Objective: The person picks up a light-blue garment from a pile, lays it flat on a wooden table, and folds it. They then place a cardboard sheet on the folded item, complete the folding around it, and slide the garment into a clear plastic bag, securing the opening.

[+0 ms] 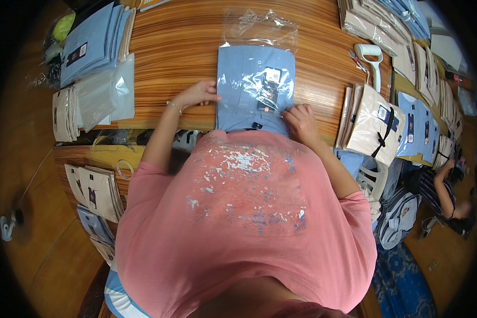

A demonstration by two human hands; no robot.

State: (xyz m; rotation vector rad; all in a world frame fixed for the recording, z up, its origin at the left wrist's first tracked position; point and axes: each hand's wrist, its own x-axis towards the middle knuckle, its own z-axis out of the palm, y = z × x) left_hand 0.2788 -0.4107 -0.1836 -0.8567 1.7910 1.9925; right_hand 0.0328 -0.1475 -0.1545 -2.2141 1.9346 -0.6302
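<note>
A folded light-blue shirt (238,79) lies on the wooden table in front of me, its collar end close to my body. A clear plastic bag (259,31) covers most of it, and the bag's far end stretches past the shirt. Dark and white tags (271,85) show through the plastic. My left hand (197,94) is closed in a pinch at the left edge of the bag. At the right edge, lower down, my right hand (301,121) has its fingers curled on the bag; the fingertips are partly hidden.
Folded blue shirts (87,47) and clear plastic bags (98,95) lie at the left. A white lint roller (371,55) rests at the right, near a stack of cream shirts (368,116). More stacks line the right side, where another person (434,191) is in view.
</note>
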